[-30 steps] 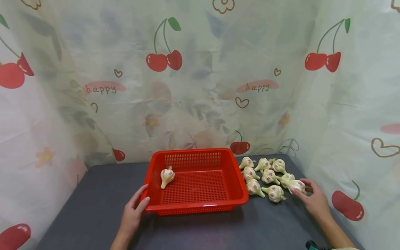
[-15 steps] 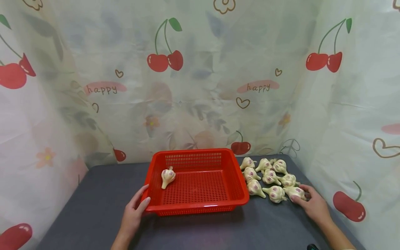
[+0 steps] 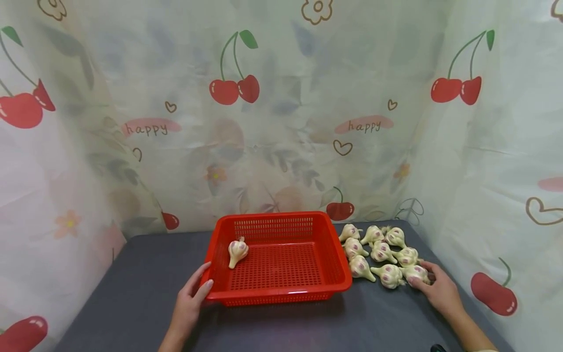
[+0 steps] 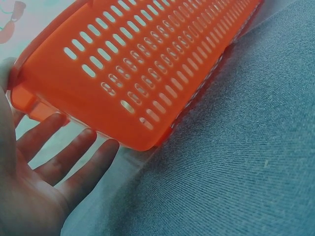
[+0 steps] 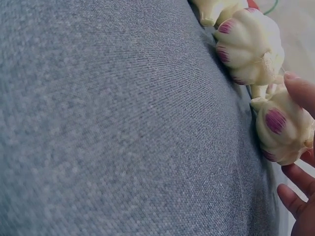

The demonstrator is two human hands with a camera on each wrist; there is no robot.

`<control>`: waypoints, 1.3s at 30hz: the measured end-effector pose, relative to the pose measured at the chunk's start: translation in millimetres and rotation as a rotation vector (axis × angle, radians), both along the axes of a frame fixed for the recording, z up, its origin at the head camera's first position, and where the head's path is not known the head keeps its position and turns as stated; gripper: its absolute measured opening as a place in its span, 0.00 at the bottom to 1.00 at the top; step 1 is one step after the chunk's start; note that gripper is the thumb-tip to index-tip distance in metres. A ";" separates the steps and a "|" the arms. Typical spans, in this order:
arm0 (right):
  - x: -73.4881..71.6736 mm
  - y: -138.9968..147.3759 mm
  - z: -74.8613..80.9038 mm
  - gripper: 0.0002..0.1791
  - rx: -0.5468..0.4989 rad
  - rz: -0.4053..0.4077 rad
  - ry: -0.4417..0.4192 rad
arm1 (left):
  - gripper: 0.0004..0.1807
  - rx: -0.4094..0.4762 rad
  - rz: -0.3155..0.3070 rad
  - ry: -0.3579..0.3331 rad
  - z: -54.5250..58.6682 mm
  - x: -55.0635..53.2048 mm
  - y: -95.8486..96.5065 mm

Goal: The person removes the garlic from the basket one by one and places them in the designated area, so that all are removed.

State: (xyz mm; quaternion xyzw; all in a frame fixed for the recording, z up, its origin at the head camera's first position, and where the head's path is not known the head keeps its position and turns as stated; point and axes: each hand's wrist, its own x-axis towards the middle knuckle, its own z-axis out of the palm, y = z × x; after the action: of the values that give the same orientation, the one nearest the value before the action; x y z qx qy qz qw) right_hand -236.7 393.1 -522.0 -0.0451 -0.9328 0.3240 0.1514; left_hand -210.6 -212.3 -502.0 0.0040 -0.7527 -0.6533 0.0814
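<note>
A red plastic basket with slotted walls stands mid-table, holding one garlic bulb near its left wall. At the basket's left front corner my left hand holds the rim, the thumb on the front side; in the left wrist view the fingers lie along the outer wall. To the right of the basket, several garlic bulbs lie in rows. My right hand holds the front right bulb between thumb and fingers. In the right wrist view this bulb sits low at the cloth beside another.
Dark grey cloth covers the table. A printed curtain with cherries encloses the back and both sides. Part of a dark object shows at the bottom edge near the right forearm.
My right hand has lowered its garlic bulb slightly leftward into the front row, uncovering the bulb behind. My left hand stays on the basket. The head view has shifted slightly.
</note>
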 end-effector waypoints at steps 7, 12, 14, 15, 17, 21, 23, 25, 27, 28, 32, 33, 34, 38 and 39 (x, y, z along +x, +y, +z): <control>-1.4 -5.8 6.5 0.42 -0.025 -0.005 0.012 | 0.27 0.006 -0.002 0.012 -0.1 -0.4 -0.1; -5.8 -13.5 15.0 0.40 -0.034 -0.025 0.061 | 0.27 0.009 -0.007 0.027 -1.0 -1.2 -0.9; -8.7 -16.6 19.7 0.40 -0.042 -0.034 0.076 | 0.27 0.004 -0.008 0.026 -0.8 -1.0 -0.8; -10.3 -18.0 22.3 0.40 -0.044 -0.039 0.089 | 0.27 0.003 -0.007 0.024 -0.8 -0.9 -0.9; -13.0 -20.9 28.1 0.40 -0.058 -0.040 0.111 | 0.27 0.000 -0.006 0.021 -0.6 -0.7 -0.8; -17.9 -27.5 39.3 0.36 -0.068 -0.037 0.163 | 0.27 0.007 -0.007 0.013 -1.1 -0.7 -1.1; -20.1 -32.1 44.6 0.35 -0.073 -0.032 0.179 | 0.27 0.008 -0.009 0.014 -1.2 -0.7 -1.0; -23.1 -37.1 49.0 0.34 -0.075 -0.030 0.196 | 0.27 0.002 -0.009 0.017 -1.3 -0.7 -0.7; -27.2 -42.8 53.5 0.34 -0.083 -0.021 0.208 | 0.27 -0.003 -0.008 0.023 -1.3 -0.6 -0.8; -29.4 -46.0 55.6 0.34 -0.090 -0.013 0.216 | 0.27 -0.005 -0.006 0.025 -1.6 -0.6 -1.0; -39.9 -60.3 63.5 0.32 -0.112 0.026 0.236 | 0.27 -0.005 -0.001 0.030 -2.4 -0.6 -1.5; -42.6 -64.5 66.0 0.32 -0.123 0.036 0.236 | 0.27 -0.004 -0.001 0.031 -2.5 -0.6 -1.4; -45.2 -68.8 68.5 0.32 -0.131 0.046 0.234 | 0.27 0.001 0.000 0.030 -2.8 -0.7 -1.5; -55.9 -85.2 78.4 0.32 -0.148 0.068 0.209 | 0.27 0.017 -0.005 0.024 -3.3 -1.1 -0.8; -58.3 -89.6 81.0 0.32 -0.147 0.073 0.202 | 0.27 0.020 -0.008 0.021 -3.3 -1.3 -0.5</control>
State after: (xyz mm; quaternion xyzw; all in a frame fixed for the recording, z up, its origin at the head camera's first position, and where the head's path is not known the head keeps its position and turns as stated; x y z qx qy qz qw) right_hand -295.0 303.6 -441.0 0.0108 -0.8876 0.3995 0.2288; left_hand -211.9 -212.8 -505.4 -0.0050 -0.7452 -0.6612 0.0868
